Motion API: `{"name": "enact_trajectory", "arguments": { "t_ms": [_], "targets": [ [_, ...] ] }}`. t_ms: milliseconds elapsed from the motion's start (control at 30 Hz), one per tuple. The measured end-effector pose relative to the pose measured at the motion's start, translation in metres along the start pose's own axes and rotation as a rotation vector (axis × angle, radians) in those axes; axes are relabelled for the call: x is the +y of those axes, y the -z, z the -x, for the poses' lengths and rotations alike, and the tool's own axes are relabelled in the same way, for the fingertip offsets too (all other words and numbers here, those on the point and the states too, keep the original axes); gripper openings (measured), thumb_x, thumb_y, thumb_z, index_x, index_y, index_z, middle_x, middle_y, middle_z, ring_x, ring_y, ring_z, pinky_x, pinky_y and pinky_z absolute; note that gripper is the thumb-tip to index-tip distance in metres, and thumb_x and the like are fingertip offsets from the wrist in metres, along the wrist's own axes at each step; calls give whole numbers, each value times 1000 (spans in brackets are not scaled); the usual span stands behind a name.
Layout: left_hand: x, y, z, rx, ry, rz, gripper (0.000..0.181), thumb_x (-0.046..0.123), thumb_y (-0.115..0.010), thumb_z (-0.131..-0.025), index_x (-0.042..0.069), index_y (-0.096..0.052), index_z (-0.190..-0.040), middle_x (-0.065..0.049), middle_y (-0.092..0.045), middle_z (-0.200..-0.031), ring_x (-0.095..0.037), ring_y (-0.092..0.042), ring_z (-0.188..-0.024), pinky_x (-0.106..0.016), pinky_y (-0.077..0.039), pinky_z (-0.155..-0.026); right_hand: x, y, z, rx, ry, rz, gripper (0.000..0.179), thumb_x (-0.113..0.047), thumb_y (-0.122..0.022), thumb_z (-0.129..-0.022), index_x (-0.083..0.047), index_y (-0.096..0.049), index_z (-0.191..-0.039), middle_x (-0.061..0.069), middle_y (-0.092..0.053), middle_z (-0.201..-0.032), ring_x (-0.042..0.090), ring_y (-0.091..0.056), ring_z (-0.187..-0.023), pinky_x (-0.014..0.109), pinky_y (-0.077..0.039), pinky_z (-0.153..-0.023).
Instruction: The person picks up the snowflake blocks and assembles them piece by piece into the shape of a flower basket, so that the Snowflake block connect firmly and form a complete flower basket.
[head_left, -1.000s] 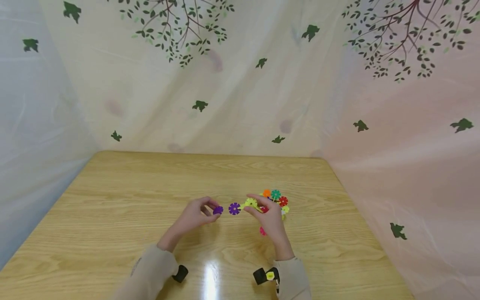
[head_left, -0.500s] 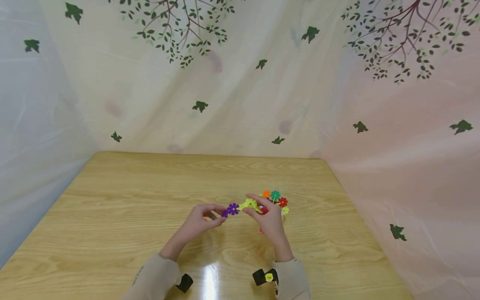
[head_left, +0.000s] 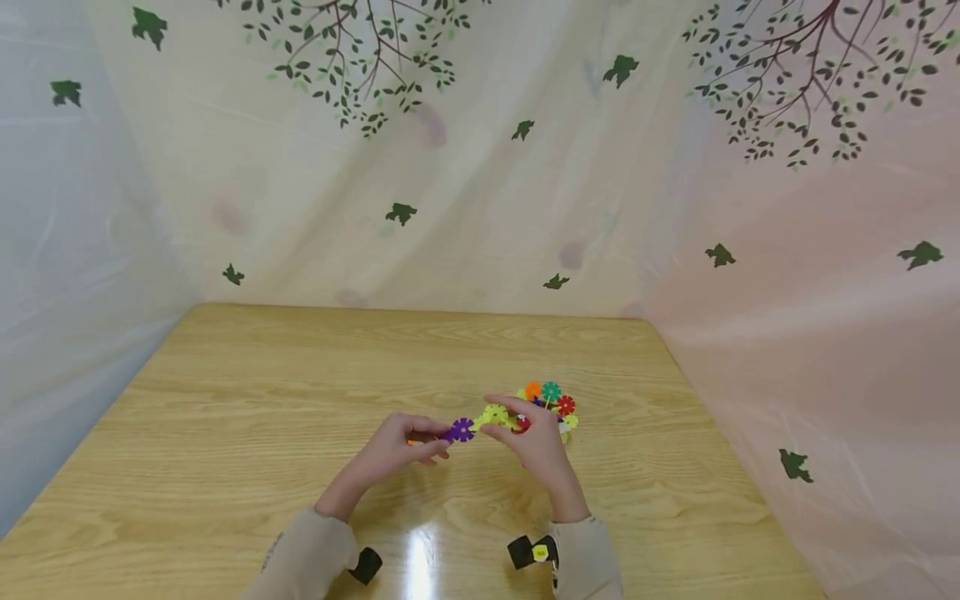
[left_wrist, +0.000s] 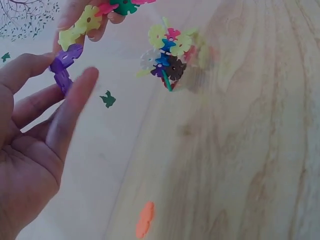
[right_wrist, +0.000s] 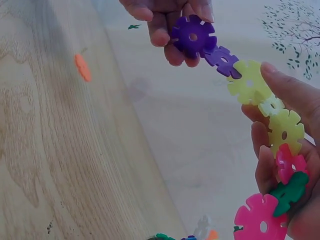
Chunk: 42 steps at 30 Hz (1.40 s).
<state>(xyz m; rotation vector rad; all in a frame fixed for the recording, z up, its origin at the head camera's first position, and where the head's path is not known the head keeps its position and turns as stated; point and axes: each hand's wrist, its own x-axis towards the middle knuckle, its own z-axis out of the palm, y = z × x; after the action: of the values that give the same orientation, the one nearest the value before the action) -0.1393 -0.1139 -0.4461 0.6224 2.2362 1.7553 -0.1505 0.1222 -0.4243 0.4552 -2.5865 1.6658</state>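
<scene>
My left hand (head_left: 397,446) pinches a purple notched snowflake disc (right_wrist: 181,41) between thumb and fingers. That disc meets a second purple disc (right_wrist: 215,56) at the end of a linked chain. Behind it the chain runs through yellow discs (right_wrist: 245,90), a small pink one (right_wrist: 285,159), a green disc (right_wrist: 291,192) and a larger pink disc (right_wrist: 252,220). My right hand (head_left: 542,437) grips the chain at its yellow part, thumb on one side and fingers on the other. Both hands hold the chain raised over the table; the right palm hides some of it in the head view.
Just beyond my right hand, a many-coloured cluster of joined snowflake discs (left_wrist: 167,55) stands on the wooden table (head_left: 300,358). A loose orange disc (left_wrist: 145,220) lies near my left hand. Printed cloth (head_left: 465,208) hangs behind the table and at its sides.
My left hand has moved right, bringing its purple disc from a gap away up to the chain's purple end. Both hands have since dipped slightly toward me.
</scene>
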Motion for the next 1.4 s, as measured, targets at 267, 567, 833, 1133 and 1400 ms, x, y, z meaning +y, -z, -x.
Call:
{"name": "enact_trajectory", "arguments": {
  "t_ms": [267, 567, 833, 1133, 1400],
  "targets": [
    [-3, -3, 1, -7, -30, -13, 30, 5, -64, -91, -12, -63, -116, -32, -67, -103, -32, -72, -88, -24, -61, -75, 2, 3, 0, -51, -30, -12, 40, -25, -77, -81, -21, -69, -120, 7, -66, -127, 6, -35, -51, 16, -24, -40],
    [-4, -3, 2, 2, -59, 10, 29, 1, -65, -89, -15, -63, -113, -36, -66, -99, -20, -73, -81, -25, -61, -73, 2, 3, -2, -88, -9, -6, 44, -26, -77, -81, -15, -68, -122, 8, -66, -127, 4, -31, -45, 17, -25, -36],
    [-5, -2, 3, 13, -50, 7, 28, 2, -65, -89, -13, -64, -112, -34, -67, -99, -32, -72, -84, -24, -61, -71, 7, -2, -2, -51, 25, 6, 39, -25, -77, -81, -22, -70, -119, 1, -68, -123, 26, -57, -124, 51, -47, -105],
    [-9, -5, 1, 14, -72, 32, 26, 1, -65, -89, -13, -65, -112, -36, -66, -103, -40, -71, -87, -27, -61, -72, 3, -2, -1, -47, 26, 7, 39, -24, -78, -80, -23, -70, -119, 1, -68, -123, 26, -58, -123, 53, -46, -106],
    [-7, -4, 2, -3, -86, 2, 27, 2, -65, -89, -14, -65, -110, -32, -69, -98, -43, -70, -85, -30, -62, -70, 2, -1, -2, -60, 35, 21, 41, -24, -78, -80, -20, -70, -120, 2, -68, -124, 27, -58, -123, 52, -48, -103]
  ]
}}
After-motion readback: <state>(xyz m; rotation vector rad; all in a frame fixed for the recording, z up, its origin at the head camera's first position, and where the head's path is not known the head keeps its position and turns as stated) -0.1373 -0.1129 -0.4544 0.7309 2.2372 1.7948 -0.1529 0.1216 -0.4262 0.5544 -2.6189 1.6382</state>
